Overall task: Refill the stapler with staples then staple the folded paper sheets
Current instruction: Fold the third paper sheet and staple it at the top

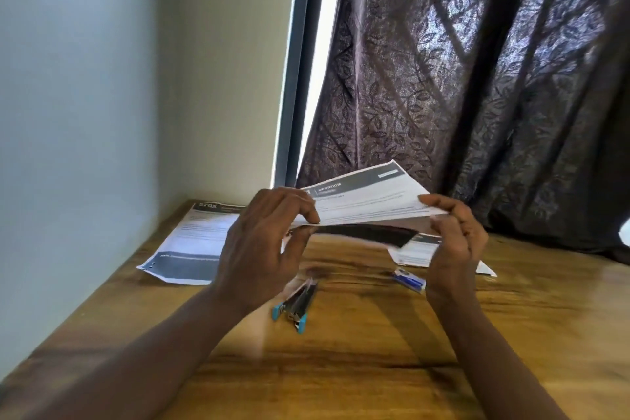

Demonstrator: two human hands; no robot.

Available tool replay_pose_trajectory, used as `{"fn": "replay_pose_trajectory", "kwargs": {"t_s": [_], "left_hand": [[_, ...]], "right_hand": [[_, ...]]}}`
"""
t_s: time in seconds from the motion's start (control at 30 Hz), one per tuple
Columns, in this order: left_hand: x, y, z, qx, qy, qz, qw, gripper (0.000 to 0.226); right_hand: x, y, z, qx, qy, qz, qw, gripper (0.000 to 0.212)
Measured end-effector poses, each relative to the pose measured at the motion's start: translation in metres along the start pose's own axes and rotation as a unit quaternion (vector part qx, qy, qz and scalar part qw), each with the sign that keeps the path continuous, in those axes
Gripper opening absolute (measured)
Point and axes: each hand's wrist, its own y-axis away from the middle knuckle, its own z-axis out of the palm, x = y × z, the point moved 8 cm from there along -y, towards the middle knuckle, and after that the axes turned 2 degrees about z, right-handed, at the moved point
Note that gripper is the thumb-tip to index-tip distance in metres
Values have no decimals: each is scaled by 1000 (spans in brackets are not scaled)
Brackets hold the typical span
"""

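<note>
I hold a folded printed paper sheet (368, 201) in the air above the wooden table (358, 351). My left hand (262, 245) pinches its left end between thumb and fingers. My right hand (453, 242) pinches its right end. Below them on the table lies the stapler (296, 305), black with blue ends, its halves spread apart. A small blue staple box (409, 280) lies to the right of it, partly behind my right wrist.
A printed sheet (191, 242) lies flat at the table's back left by the wall. More printed sheets (416, 252) lie at the back right under my right hand. A dark patterned curtain (477, 95) hangs behind the table.
</note>
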Motion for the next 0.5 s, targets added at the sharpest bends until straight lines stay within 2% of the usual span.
{"fn": "replay_pose_trajectory", "kwargs": {"t_s": [0.13,0.2,0.27,0.37,0.43,0.5], "left_hand": [[19,9,33,-101,33,21,994,21],[20,15,45,-153,63,19,986,23],[19,22,55,-215,106,9,971,24],[17,35,69,-312,127,0,942,18],[14,42,74,-357,116,-12,927,17],[12,46,76,-380,108,-26,918,16]], "right_hand": [[-5,8,-45,71,11,32,997,25],[-2,13,-68,99,98,25,990,18],[-1,14,-84,107,233,10,967,18],[-9,13,-76,43,351,-45,934,18],[-10,19,-56,-43,371,-57,926,31],[0,29,-35,-146,383,-53,911,31]]}}
